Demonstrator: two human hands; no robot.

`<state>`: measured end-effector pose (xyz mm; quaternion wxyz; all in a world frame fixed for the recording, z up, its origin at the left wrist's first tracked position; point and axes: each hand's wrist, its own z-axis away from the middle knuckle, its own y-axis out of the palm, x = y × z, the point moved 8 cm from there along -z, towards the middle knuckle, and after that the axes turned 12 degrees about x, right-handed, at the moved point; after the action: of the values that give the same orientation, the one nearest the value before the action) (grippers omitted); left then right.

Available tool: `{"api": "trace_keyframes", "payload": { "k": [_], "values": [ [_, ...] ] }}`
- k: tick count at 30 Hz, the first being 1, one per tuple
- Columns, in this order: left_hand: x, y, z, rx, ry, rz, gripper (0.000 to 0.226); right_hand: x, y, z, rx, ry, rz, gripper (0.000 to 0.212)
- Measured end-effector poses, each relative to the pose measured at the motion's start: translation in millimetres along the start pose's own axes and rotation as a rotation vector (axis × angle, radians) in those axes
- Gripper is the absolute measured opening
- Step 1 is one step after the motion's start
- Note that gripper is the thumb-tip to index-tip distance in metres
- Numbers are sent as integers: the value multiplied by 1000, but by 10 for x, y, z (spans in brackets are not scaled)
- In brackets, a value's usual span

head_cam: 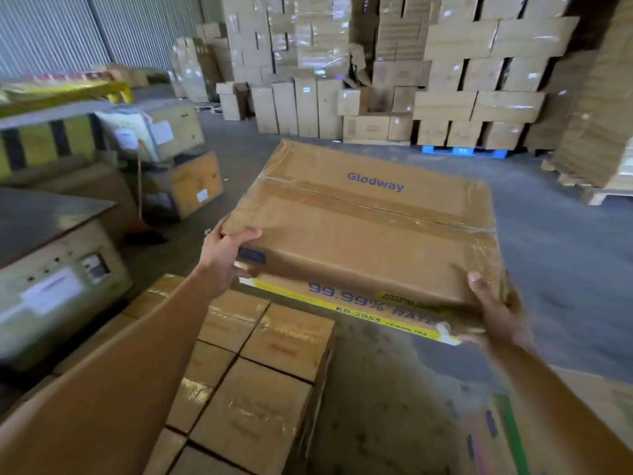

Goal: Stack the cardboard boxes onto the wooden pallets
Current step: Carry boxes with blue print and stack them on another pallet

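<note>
With both hands on it, the cardboard box (370,231) is held off the floor (565,255), out in front of the person, far end tipped slightly up. The top face shows blue "Glodway" print and clear tape along the seam and edges. The near side face has a yellow stripe with "99.99% RATE" and "KB-2055" on it. The left hand (226,255) grips the near-left corner, thumb curled over the top edge, fingers tucked under. The right hand (493,313) holds the near-right corner, thumb up against the side face, fingers wrapped underneath and out of sight. Just below the near-left corner is a stack of smaller taped boxes (260,354), tops level and packed tight in a grid. Can't tell if the held box touches that stack. The left forearm crosses over it. On the left are a pale labelled carton (51,286), a brown carton (185,186) further back, and a yellow-black striped barrier (44,138) behind those. Well apart, across open floor, stand tall stacks of cartons (462,80), some wrapped in film, one group on a blue pallet (462,150). At far right a wrapped load sits on a wooden pallet (596,197). A corrugated metal wall (68,29) is at top left. The frame edges are motion-blurred, so label text there is unreadable.
</note>
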<state>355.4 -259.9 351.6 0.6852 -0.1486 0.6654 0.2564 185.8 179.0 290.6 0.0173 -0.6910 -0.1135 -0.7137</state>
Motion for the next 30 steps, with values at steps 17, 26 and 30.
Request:
{"api": "trace_keyframes", "payload": {
  "k": [17, 26, 30],
  "values": [
    [115, -2708, -294, -162, 40, -36, 53, -934, 2750, 350, 173, 49, -121, 38],
    [818, -3994, -1543, -9, -89, -52, 57, -1642, 4061, 479, 33, 74, -47, 66],
    [1395, -4341, -2124, -20, -153, -45, 52, -2235, 4481, 242, -32, 127, 11, 66]
  ]
}}
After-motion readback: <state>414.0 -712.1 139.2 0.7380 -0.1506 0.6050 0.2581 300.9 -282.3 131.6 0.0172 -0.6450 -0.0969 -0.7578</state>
